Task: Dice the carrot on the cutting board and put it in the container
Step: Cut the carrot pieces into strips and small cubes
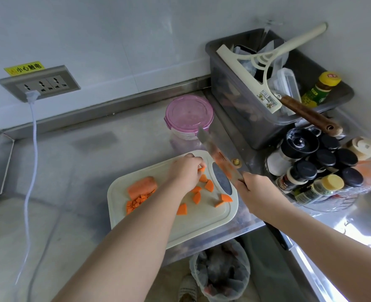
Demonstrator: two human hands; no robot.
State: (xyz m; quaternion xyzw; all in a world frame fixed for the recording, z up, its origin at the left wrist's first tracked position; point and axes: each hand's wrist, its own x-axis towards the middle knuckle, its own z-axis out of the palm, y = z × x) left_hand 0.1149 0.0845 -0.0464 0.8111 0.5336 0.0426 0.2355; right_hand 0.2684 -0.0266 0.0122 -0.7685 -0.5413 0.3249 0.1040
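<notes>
A cream cutting board (202,223) lies on the steel counter. On its left lie a large uncut carrot chunk (142,186) and a heap of small dice (136,202). Several carrot wedges (208,185) are scattered over the right half. My left hand (185,172) reaches over the board and pinches a carrot piece (201,169) at the far edge. My right hand (256,190) grips a knife (217,154) whose blade is lifted above the board's right end, pointing away from me. A round container with a pink lid (188,114) stands behind the board with the lid on.
A grey bin (256,127) with a squeegee and bottles stands at the back right. A cluster of spice jars (317,166) sits right of the board. A wall socket with a white cable (33,131) is at the left. A lined waste bin (220,271) stands below the counter's edge.
</notes>
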